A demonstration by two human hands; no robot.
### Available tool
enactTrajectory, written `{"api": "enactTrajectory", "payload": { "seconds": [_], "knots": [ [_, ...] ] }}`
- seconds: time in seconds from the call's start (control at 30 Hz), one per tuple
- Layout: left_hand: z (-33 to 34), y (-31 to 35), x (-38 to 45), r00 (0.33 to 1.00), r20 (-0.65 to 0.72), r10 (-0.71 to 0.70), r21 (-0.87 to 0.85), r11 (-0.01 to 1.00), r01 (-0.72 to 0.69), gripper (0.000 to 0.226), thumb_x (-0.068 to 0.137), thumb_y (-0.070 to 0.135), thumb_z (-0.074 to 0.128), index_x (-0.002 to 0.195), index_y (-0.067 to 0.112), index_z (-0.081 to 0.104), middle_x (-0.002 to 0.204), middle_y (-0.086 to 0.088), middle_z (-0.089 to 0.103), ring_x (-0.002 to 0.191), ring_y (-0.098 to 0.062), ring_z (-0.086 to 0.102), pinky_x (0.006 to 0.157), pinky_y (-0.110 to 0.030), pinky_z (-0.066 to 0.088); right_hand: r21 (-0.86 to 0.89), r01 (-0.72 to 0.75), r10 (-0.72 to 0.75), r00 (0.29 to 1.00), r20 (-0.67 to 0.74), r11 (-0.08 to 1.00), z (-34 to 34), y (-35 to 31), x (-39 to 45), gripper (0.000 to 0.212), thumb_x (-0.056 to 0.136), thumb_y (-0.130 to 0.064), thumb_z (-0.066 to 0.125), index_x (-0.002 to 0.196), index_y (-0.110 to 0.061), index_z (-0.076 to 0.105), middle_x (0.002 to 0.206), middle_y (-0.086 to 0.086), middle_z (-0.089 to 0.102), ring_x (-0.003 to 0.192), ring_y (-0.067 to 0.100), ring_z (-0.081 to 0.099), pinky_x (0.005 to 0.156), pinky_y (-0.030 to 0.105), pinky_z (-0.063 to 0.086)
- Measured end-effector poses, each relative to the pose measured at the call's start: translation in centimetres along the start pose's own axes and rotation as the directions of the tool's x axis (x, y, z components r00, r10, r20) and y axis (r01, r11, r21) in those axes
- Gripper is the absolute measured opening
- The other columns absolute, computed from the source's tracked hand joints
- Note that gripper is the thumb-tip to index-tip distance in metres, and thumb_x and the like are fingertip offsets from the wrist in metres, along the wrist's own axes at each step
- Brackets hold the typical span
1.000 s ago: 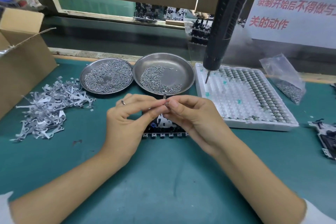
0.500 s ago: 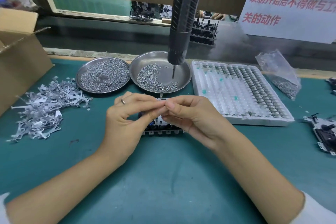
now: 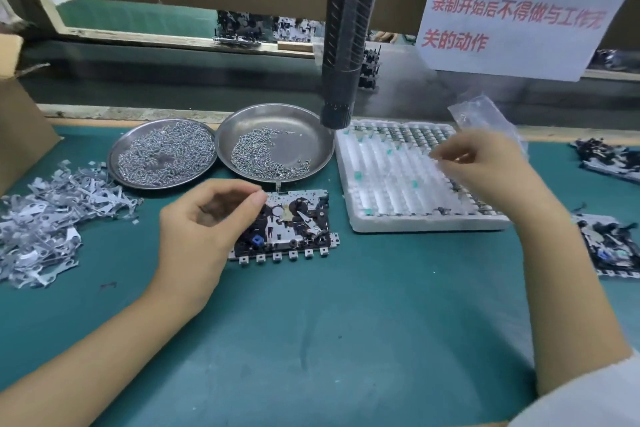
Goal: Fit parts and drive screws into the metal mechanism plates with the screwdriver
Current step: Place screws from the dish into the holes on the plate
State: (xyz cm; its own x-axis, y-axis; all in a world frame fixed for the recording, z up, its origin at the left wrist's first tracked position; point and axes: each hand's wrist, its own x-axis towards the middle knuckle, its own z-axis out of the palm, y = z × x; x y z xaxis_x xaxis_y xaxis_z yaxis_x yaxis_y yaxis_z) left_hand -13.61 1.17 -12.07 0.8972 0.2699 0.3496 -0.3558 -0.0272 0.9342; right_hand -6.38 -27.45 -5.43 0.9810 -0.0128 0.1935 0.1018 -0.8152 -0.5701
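Near the desk's (image 3: 346, 340) far edge, your two round dishes touch: the left dish (image 3: 117, 166) is heaped with screws, the right dish (image 3: 304, 135) about half covered. The white tray (image 3: 398, 218) beside them holds rows of small parts along its far and right sides. The plate (image 3: 287, 225) lies mid-desk, just in front of the right dish. Your left hand (image 3: 204, 229) hovers at the plate's left edge, thumb and forefinger curled almost shut; whether they pinch anything, I cannot tell. Your right hand (image 3: 485, 166) is over the tray, fingers bent down; its hold is blurred. The screwdriver (image 3: 346, 45) hangs above the right dish's rim.
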Motion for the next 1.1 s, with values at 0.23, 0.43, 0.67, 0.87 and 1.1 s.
{"api": "enactTrajectory", "payload": {
  "seconds": [0.23, 0.43, 0.67, 0.87, 1.1],
  "knots": [
    [-0.2, -0.4, 0.3, 0.998, -0.006, -0.059, -0.03, 0.998, 0.059, 0.019, 0.067, 0.035, 0.073, 0.085, 0.036, 0.077, 0.085, 0.008, 0.075, 0.08, -0.003, 0.068, 0.072, -0.011, 0.05, -0.241, -0.039, 0.077, 0.986, 0.151, 0.97, -0.3, 3.3, 0.3, 0.038, 0.074, 0.011, 0.051, 0.094, -0.016, 0.069, 0.074, 0.002, 0.064, 0.065, 0.015, 0.054, 0.06, 0.024, 0.04],
    [-0.1, -0.4, 0.3, 0.997, -0.007, -0.082, -0.023, 0.996, 0.082, 0.021, 0.064, 0.041, 0.072, 0.084, 0.036, 0.077, 0.083, 0.005, 0.075, 0.075, -0.005, 0.068, 0.073, -0.013, 0.051, -0.38, 0.052, -0.003, 0.992, 0.128, 0.923, 0.1, 3.4, 0.3, 0.048, 0.073, 0.014, 0.051, 0.105, -0.018, 0.069, 0.073, -0.004, 0.061, 0.075, 0.024, 0.056, 0.07, 0.037, 0.051],
    [0.1, -0.2, 0.2, 0.995, 0.005, -0.095, -0.036, 0.995, 0.095, 0.016, 0.068, 0.032, 0.072, 0.083, 0.025, 0.073, 0.082, 0.003, 0.075, 0.074, -0.008, 0.069, 0.071, -0.013, 0.051, -0.202, 0.14, -0.154, 0.987, -0.054, 0.969, -0.3, 1.8, -0.7, 0.025, 0.081, 0.006, 0.062, 0.087, -0.016, 0.072, 0.086, 0.004, 0.066, 0.082, 0.023, 0.064, 0.073, 0.033, 0.049],
    [0.5, 0.0, -0.1, 0.994, 0.032, -0.101, 0.014, 0.995, 0.101, 0.014, 0.07, 0.02, 0.071, 0.084, 0.02, 0.071, 0.075, 0.011, 0.073, 0.07, 0.002, 0.064, 0.068, -0.008, 0.048, 0.526, 0.054, -0.178, 0.966, 0.188, 0.849, 4.1, -3.1, -3.1, 0.024, 0.083, 0.005, 0.064, 0.077, -0.018, 0.066, 0.089, 0.01, 0.069, 0.067, 0.014, 0.068, 0.072, 0.036, 0.057],
    [0.8, 0.3, -0.7, 0.993, 0.097, -0.073, 0.041, 0.997, 0.07, 0.016, 0.069, 0.018, 0.071, 0.085, 0.016, 0.072, 0.077, 0.007, 0.073, 0.068, 0.001, 0.063, 0.067, -0.01, 0.049, 0.809, -0.181, -0.215, 0.911, 0.352, 0.559, 8.4, -5.1, -5.0, 0.021, 0.086, 0.002, 0.064, 0.095, -0.014, 0.072, 0.08, 0.003, 0.074, 0.076, 0.012, 0.071, 0.071, 0.015, 0.053]
  ]
}}
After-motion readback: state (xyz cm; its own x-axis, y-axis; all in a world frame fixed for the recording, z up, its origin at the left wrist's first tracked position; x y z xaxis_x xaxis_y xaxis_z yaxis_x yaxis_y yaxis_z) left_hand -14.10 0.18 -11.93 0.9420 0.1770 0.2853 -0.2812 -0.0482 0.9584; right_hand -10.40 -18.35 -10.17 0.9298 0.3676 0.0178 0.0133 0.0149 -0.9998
